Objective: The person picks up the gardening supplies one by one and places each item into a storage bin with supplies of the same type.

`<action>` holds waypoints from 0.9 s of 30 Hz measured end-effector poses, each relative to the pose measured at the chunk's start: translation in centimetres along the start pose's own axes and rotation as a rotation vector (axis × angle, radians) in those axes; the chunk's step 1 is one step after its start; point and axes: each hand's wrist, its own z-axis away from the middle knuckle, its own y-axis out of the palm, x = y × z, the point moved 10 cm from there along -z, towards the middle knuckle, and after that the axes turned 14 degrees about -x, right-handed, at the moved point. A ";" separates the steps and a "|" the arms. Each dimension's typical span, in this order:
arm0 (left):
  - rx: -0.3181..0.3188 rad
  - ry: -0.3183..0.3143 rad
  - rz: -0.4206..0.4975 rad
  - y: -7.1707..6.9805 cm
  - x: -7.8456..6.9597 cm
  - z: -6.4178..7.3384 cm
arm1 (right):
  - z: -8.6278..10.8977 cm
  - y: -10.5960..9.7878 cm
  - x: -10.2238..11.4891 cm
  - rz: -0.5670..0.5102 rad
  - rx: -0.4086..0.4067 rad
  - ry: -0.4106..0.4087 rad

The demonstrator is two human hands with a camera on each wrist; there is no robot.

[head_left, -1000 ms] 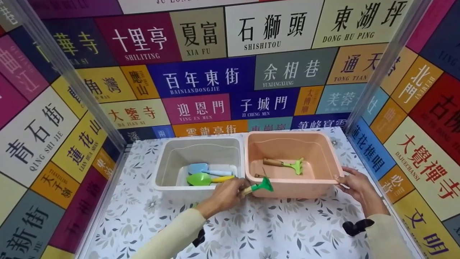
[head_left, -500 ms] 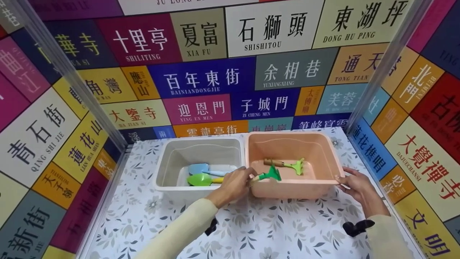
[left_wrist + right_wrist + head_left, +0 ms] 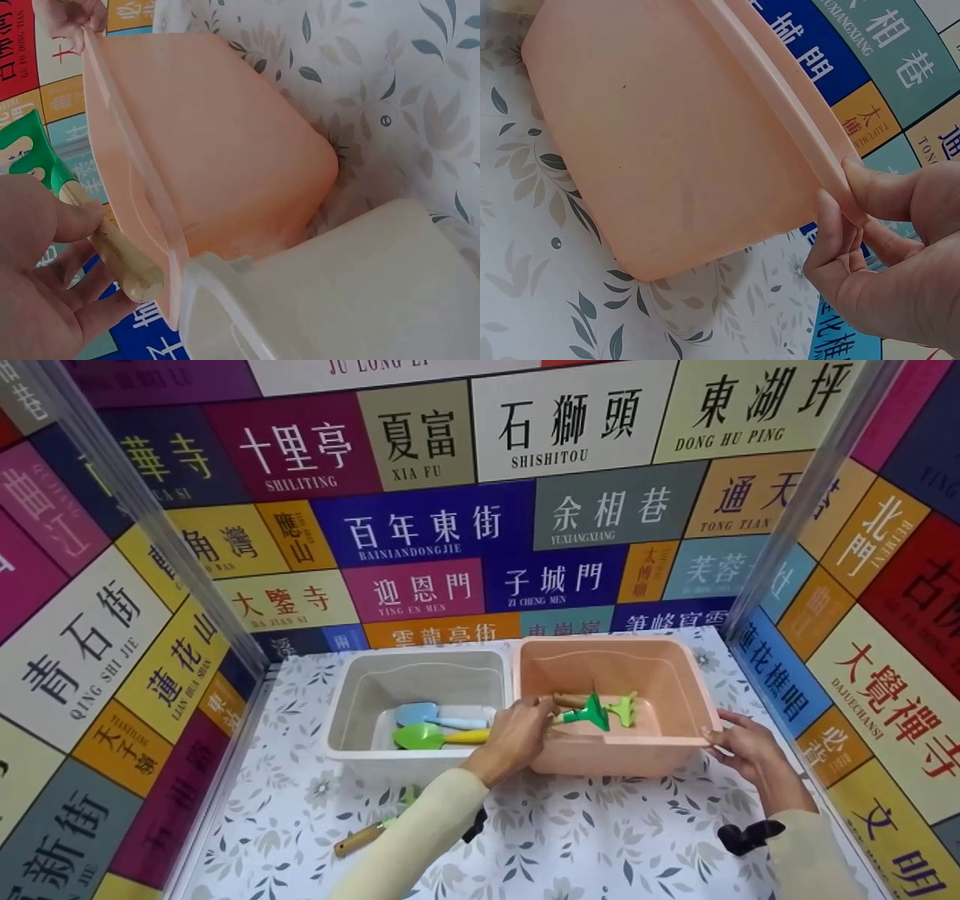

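My left hand (image 3: pixel 519 736) holds a small green hand rake (image 3: pixel 589 712) by its pale wooden handle, over the near rim of the peach bin (image 3: pixel 645 741). In the left wrist view thumb and fingers pinch the handle (image 3: pixel 124 259), the green head pointing away. At the bin's near right corner, my right hand (image 3: pixel 752 756) grips the rim between thumb and fingers, as the right wrist view shows at the rim (image 3: pixel 780 97). Inside the peach bin lies a light green rake (image 3: pixel 622 709) with a brown wooden handle, partly hidden behind the held rake.
Left of the peach bin stands a grey-white bin (image 3: pixel 352 753), holding a blue toy shovel (image 3: pixel 416 713) and a green shovel (image 3: pixel 420 736) with a yellow handle. A wooden-handled tool (image 3: pixel 360 838) lies on the flowered cloth, partly behind my left sleeve. Sign-printed walls (image 3: pixel 420 525) surround the table.
My left hand has moved right with the green rake, from between the bins to over the peach bin's near rim. The tool on the cloth has come into view. My right hand stays put.
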 end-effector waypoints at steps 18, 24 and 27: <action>-0.121 0.129 -0.299 3.1 -2.2 -1.4 | -0.2 -0.1 -0.3 -0.020 0.015 0.020; -0.192 0.204 -0.411 3.7 -2.9 -1.1 | -0.1 -0.1 -0.1 -0.018 0.009 0.026; -0.169 0.200 -0.419 4.2 -3.0 -1.3 | -0.1 -0.1 -0.2 -0.017 0.007 0.025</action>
